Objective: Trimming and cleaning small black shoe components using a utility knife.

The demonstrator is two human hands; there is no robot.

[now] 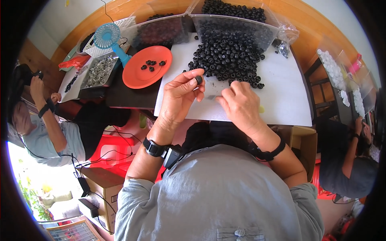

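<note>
Between the thumb and fingers of my left hand is a small black round part, held just above the white sheet. My right hand is a little to its right, fingers closed in a pinch. A thin greyish sliver shows by its fingertips, too blurred to name. Just beyond both hands, a big heap of black round parts, many with a hole in them, spreads over the white sheet. Dark crumbs lie on the sheet between the hands and the heap.
An orange plate with several black parts stands left, beside a blue fan and a tray of shiny metal pieces. Clear bins hold more black parts behind the heap. Other people work at far left and right.
</note>
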